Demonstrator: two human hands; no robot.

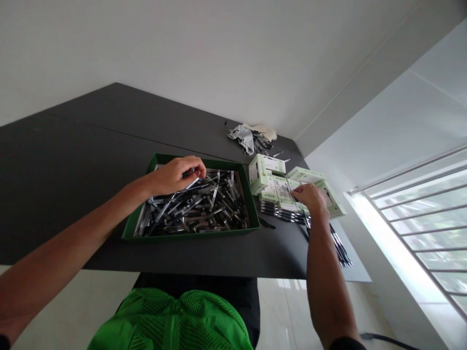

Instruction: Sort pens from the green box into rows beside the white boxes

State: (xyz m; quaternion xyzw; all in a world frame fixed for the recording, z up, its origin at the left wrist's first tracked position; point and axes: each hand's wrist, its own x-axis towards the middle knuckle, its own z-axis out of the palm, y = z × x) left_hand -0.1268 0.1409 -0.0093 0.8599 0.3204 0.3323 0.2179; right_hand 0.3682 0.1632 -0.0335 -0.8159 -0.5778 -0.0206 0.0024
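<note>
My left hand [178, 176] hovers over a green box [251, 206] heaped with loose black-and-clear pens [197, 209]. Its fingers are curled together, with a slim pen [192, 183] at the thumb and fingertips. To the right, my right hand [313, 198] is closed in a pinch beside several pale green-and-white cartons [279, 192]. A dark pen [305, 218] runs down from under that hand, seemingly in its grip; the palm hides part of it. Rows of pens [280, 212] lie at the cartons' near side.
More pens [340, 248] lie together near the right edge of the dark table [91, 136]. A grey-and-white cloth [243, 137] and a small heap of pens [260, 143] rest by the wall. A barred window [430, 228] is on the right.
</note>
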